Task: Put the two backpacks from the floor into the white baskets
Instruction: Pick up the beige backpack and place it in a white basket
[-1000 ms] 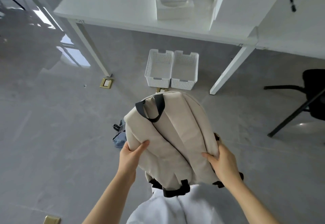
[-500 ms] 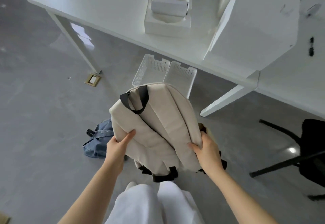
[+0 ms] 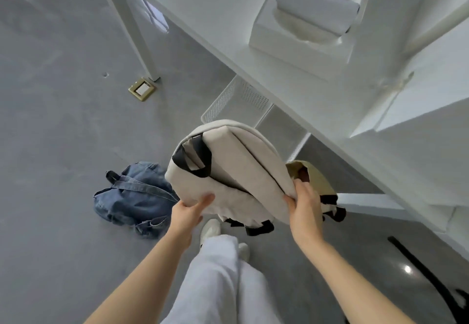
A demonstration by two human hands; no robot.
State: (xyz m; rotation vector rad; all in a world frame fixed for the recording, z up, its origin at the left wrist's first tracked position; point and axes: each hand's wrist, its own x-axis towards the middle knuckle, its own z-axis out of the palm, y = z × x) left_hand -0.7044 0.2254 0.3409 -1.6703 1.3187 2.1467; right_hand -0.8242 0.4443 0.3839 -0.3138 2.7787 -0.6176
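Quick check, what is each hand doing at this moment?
Left hand: closed on the lower left edge of the beige fabric backpack with black straps.
Right hand: closed on the same backpack's lower right edge.

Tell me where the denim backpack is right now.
The denim backpack lies on the grey floor at the left of the head view, just left of the held beige backpack and the left hand.
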